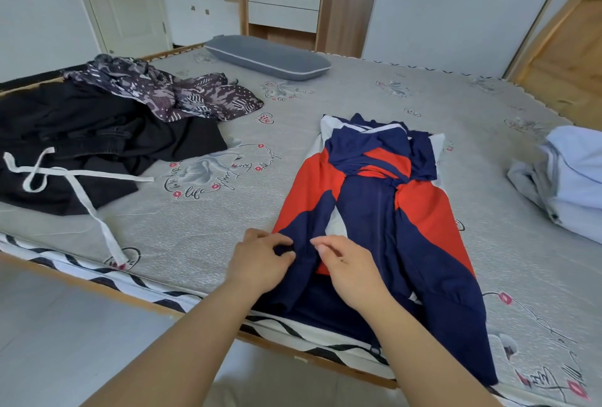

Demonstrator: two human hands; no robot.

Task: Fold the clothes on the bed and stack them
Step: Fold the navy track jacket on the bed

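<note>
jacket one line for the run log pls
jacket flat, sleeves folded in | left hand pinches sleeve cuff | right hand hovers, fingers curled

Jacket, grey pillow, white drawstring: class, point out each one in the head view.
jacket (420, 208), head view, red panel on its right side.
grey pillow (267, 56), head view, middle of its top face.
white drawstring (81, 193), head view, strand over the black clothes.

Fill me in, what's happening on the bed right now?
A person is folding a navy, red and white jacket laid flat near the front edge of the bed. The left hand pinches a navy sleeve end, and the right hand rests on the fabric beside it with fingers loosely curled. The sleeves are already folded in over the body. Still unfolded: black clothes with a white drawstring and a patterned garment at left, and a pale blue garment at right.
</note>
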